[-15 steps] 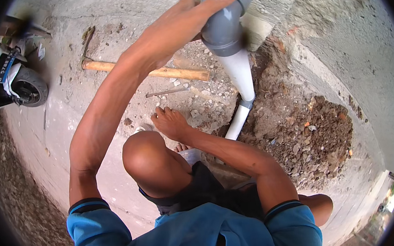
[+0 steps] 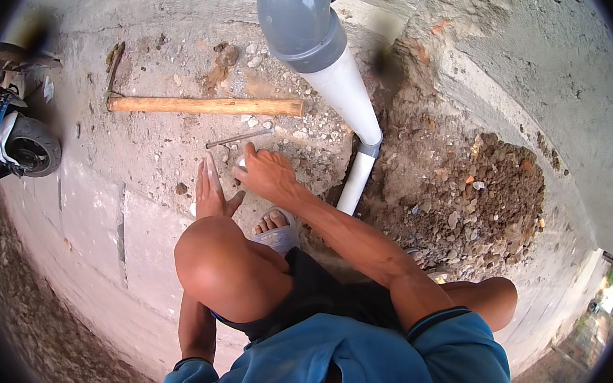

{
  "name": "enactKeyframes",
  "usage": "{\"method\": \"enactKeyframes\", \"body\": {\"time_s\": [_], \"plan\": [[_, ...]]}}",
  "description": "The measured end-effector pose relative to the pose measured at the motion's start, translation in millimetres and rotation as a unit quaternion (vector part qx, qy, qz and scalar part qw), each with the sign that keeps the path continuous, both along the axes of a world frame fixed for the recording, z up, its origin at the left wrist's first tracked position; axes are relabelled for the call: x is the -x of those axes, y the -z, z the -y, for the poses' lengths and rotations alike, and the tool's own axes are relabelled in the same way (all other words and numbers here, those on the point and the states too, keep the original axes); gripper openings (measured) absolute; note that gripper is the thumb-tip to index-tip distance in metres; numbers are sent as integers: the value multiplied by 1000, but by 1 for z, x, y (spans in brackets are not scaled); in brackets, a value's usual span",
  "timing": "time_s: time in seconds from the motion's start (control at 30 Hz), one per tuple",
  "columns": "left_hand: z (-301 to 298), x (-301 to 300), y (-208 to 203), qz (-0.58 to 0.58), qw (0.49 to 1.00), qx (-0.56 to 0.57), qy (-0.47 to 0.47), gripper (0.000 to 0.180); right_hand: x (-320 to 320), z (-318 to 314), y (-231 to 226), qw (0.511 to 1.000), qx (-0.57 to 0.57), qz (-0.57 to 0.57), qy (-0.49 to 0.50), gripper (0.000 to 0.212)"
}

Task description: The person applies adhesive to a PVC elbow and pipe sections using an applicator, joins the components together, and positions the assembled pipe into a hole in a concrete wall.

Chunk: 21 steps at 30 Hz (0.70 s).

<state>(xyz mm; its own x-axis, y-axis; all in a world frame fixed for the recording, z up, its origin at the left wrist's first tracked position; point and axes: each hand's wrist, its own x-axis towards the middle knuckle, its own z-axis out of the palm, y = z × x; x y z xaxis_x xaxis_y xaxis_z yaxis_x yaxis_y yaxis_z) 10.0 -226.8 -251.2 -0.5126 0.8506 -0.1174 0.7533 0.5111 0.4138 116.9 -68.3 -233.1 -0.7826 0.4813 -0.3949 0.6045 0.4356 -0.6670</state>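
Here's my right hand, fingers curled in and closed on a small, rounded white piece, which peeks out at the thumb side. My left hand is open, fingers straight and thumb spread, just left of that grip and holding nothing I can see.

The white piece looks light and stiff; I'd keep it pinched at the edges between thumb and forefinger. Too much is covered to tell its long axis or which way it points.

Right of my grip stands a smooth white plastic pipe with a grey collar, topped by a large, glossy grey plastic elbow. I'd judge it rigid, fairly light for its bulk, a bit slippery; the elbow's thick rim seems the best hold. The pipe's long axis runs from the collar forward and leftward to the elbow, which bends off to the right; below the collar, the thinner length slants back toward me.

Just ahead of my fingers lies a thin metal rod, roughly crosswise, and beyond it a pale wooden-handled digging tool, head end leftward.
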Motion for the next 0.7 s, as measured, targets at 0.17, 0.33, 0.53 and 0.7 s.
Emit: {"method": "enactKeyframes", "body": {"time_s": [0.17, 0.33, 0.53, 0.7], "plan": [[-33, 14, 31, 84, 991, 72, 72, 101, -12, -14, 7, 993, 76, 2, 91, 67], [-39, 11, 35, 107, 988, 94, 57, 90, -14, -13, 6, 995, 85, -3, 49, 61], [-33, 19, 46, 124, 985, 65, 100, 90, -33, -2, 34, 971, -166, -67, -157, 50], [-23, 30, 43, 145, 980, 36, 134, 94, -38, -18, -16, 958, -98, -115, -244, 37]]}}
